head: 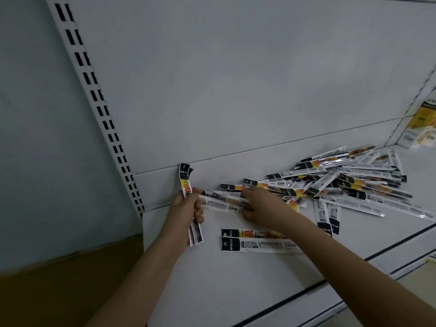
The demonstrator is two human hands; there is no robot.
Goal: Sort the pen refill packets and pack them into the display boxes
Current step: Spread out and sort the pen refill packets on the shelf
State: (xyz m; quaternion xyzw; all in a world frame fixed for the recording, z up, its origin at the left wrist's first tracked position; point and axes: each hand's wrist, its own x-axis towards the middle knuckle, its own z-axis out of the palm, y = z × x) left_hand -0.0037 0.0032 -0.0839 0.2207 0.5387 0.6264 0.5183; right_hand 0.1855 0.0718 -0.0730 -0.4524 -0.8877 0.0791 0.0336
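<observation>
Blurring hides packet [224, 203] print; display box [422, 125] cropped (right edge).

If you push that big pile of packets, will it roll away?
Probably not: the packets in the pile look flat and thin, so they would likely slide and spread over the smooth shelf. They seem light; the left hand holds several upright.

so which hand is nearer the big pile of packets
Right. The right hand sits at the pile's left edge; the left hand, gripping upright packets, is farther left.
</observation>
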